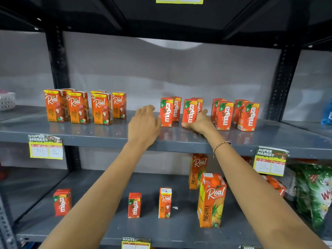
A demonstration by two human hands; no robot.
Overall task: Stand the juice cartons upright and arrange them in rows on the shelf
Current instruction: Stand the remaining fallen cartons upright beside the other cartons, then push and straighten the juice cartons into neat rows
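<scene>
On the low shelf [107, 229], near us, small cartons stand apart from each other. Two red ones say "maaza": one on the left [62, 202] and one in the middle [134, 205]. Beside the middle one is a small "Real" carton [165, 203] with "LITCHI" on it. To the right stands a big "Real" carton [212, 200] that says "PINEAPPLE". Another pineapple carton [197, 170] stands behind it. A green bag [316, 193] sits at the far right.

Yellow tags hang on the edge of the upper shelf [89, 135]. The left tag [45, 146] and the right tag [270, 160] both say "SUPER MARKET" with "10" written on them.

Both arms reach over this edge. The left hand [143, 126] is spread open and flat over the shelf, holding nothing. The right hand [198, 123] wears a bead bracelet [221, 145]. It rests on the shelf, touching a maaza carton [190, 111], but I cannot tell if it grips it.

Farther back, the maaza cartons [224, 115] stand upright in pairs on the right. The Real litchi cartons [79, 106] stand upright on the left, marked "10/-". A white basket [7, 100] peeks in at the far left.
</scene>
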